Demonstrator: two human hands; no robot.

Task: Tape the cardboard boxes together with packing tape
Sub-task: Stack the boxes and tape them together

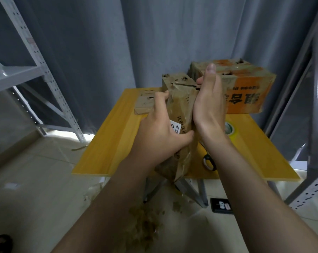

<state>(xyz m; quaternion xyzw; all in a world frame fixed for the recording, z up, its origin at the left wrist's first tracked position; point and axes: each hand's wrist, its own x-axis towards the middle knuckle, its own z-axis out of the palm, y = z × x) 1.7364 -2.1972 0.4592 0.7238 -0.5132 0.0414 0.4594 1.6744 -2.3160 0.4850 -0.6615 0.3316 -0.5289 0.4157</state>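
Observation:
A tall, worn brown cardboard box (180,106) with old tape on it stands between my hands over the yellow table (107,143). My left hand (158,132) grips its left side, thumb across the front near a white label. My right hand (209,103) presses flat against its right side, fingers straight and pointing up. Behind the right hand sits a larger orange-and-brown box (249,88). A flattened cardboard piece (145,103) lies on the table at the back left. A roll of packing tape (231,129) lies on the table, partly hidden by my right wrist.
Black-handled scissors (209,162) lie near the table's front edge. Grey metal shelving stands at the left (35,70) and right (317,106). A dark device (221,205) and cardboard scraps (145,221) lie on the tiled floor under the table. Grey curtains hang behind.

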